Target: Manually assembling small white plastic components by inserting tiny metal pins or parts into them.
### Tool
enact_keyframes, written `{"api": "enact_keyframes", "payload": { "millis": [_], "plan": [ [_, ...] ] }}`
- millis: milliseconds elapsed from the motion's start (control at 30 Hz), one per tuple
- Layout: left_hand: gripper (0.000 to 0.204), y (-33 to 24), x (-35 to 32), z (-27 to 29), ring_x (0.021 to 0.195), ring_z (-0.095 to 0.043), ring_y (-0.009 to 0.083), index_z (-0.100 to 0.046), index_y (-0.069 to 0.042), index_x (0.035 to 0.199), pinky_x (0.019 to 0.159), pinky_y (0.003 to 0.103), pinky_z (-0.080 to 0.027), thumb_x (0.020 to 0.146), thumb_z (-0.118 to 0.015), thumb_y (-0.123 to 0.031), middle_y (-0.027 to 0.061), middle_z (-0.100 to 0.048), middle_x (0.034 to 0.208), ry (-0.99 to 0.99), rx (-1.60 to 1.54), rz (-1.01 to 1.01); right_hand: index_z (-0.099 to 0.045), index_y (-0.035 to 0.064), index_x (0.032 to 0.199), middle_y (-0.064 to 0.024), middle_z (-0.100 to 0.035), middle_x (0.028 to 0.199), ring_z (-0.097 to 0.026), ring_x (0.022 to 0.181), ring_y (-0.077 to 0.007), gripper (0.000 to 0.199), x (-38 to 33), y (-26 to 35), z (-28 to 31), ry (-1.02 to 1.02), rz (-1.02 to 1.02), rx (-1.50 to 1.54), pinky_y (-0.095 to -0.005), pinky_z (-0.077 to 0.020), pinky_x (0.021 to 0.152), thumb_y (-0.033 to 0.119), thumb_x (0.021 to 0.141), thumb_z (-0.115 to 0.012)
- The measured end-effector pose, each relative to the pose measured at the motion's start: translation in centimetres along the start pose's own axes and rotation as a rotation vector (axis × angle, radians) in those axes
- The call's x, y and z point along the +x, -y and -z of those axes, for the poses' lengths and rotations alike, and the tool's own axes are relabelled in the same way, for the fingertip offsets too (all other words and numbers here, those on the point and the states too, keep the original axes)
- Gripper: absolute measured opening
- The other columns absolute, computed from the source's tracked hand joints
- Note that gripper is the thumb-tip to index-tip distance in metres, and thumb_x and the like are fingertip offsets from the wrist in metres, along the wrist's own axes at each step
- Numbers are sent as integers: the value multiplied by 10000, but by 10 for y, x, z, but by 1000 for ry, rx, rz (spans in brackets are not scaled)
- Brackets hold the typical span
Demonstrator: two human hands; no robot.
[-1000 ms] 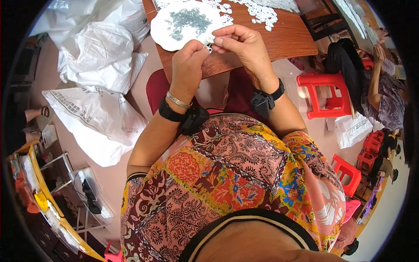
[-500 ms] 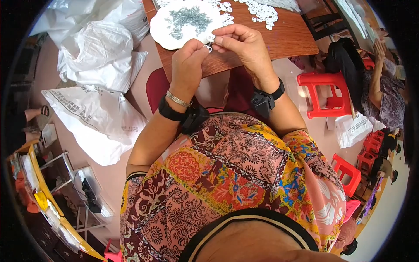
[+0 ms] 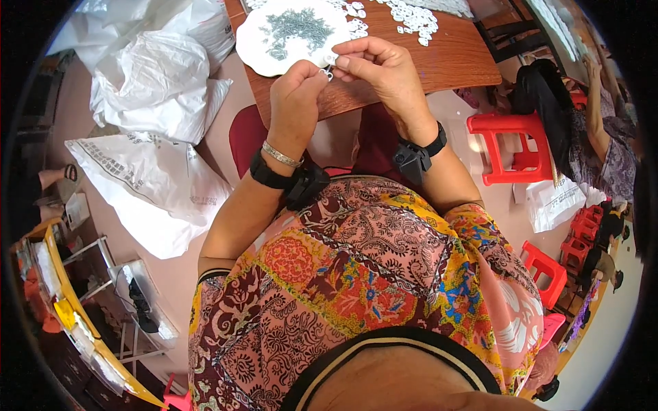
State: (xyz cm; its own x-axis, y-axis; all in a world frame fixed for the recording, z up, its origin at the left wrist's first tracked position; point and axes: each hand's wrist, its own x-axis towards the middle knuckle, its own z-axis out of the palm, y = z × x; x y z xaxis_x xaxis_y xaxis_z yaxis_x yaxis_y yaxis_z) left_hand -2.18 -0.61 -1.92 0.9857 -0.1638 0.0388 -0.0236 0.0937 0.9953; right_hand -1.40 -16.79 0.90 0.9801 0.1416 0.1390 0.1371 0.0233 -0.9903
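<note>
My left hand [image 3: 296, 103] and my right hand [image 3: 380, 68] meet over the near edge of a brown wooden table [image 3: 452, 65]. Together their fingertips pinch a tiny white and metal part [image 3: 329, 70]. Just beyond the hands sits a white scalloped plate [image 3: 257, 38] carrying a heap of small grey metal pieces [image 3: 296, 26]. A scatter of small white rings [image 3: 411, 17] lies on the table to the right of the plate. Both wrists wear black bands, and the left also has a silver bracelet.
Large white plastic sacks [image 3: 147, 89] lie on the floor to the left. Red plastic stools [image 3: 510, 147] stand to the right, where another person [image 3: 610, 137] sits. A yellow-edged rack [image 3: 75, 322] is at lower left.
</note>
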Motion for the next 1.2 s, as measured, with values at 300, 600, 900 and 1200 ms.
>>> {"api": "enact_keyframes", "payload": {
  "millis": [300,600,900,1200],
  "plan": [
    [184,0,-1,-1,532,-414,56,-513,-51,705,486,206,-337,869,-511,-135,-24,-473,608,-12,-23,16,-665,-10,993,-37,-671,830,-617,743,-69,178,-1,-1,-1,30,-8,-4,-194,-494,671,63,832,-644],
    [165,-5,-3,-2,520,-427,61,-536,-49,724,484,205,-352,861,-517,-137,-17,-497,614,-30,-101,86,-638,-4,1027,-7,-638,841,-586,761,-44,218,-4,2,-3,102,-16,-131,-181,-474,690,39,814,-650],
    [180,-13,-3,-3,500,-452,70,-565,-58,749,467,201,-344,874,-500,-172,-1,-522,598,-29,-269,192,-627,3,991,27,-592,786,-538,713,-33,236,-5,-4,-10,107,33,-133,-186,-473,667,40,765,-686],
    [213,-4,1,-5,493,-456,58,-580,-30,736,446,202,-351,874,-503,-172,-6,-531,604,-43,-247,111,-630,17,1016,-57,-617,780,-587,667,-127,301,-8,1,-16,91,219,-529,-259,-488,626,91,734,-705]
  ]
}}
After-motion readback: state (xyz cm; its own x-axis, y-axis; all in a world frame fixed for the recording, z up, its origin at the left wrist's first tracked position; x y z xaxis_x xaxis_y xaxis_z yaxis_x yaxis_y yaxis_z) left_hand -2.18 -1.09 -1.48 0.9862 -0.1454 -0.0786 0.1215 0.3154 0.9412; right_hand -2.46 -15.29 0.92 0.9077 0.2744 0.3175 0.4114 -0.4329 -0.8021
